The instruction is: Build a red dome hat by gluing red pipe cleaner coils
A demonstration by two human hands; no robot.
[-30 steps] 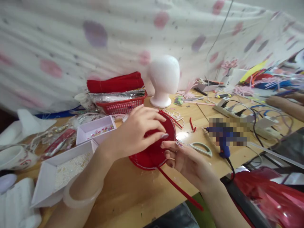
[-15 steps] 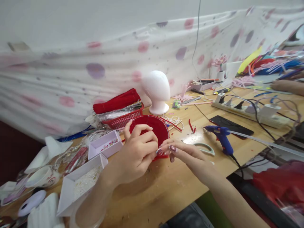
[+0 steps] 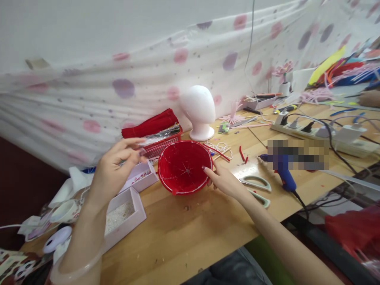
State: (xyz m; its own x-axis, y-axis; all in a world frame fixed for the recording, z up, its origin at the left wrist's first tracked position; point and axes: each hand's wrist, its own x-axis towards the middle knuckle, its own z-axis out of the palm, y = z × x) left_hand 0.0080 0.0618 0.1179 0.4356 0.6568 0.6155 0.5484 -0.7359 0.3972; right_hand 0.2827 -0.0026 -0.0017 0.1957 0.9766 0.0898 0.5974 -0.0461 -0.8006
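A red bowl-shaped piece (image 3: 185, 158) stands tilted on the wooden table, its hollow facing me, with thin pale lines meeting at its centre. A small red tip sticks out at its near rim. My right hand (image 3: 221, 178) grips the right side of its rim, thumb inside and fingers outside. To the left, my left hand (image 3: 117, 168) is raised over the white boxes, apart from the bowl-shaped piece. Its thumb and index finger are pinched together; blur hides what they hold, if anything.
A white foam head (image 3: 198, 111) stands behind, beside a red basket (image 3: 163, 146). A white box of beads (image 3: 138, 206) lies at left. Scissors (image 3: 257, 183), a blue glue gun (image 3: 285, 174) and a power strip (image 3: 335, 140) with cables are at right.
My left hand has moved left and up, away from the bowl-shaped piece. My right hand has shifted from its near edge to its right rim. The hollow now shows fully.
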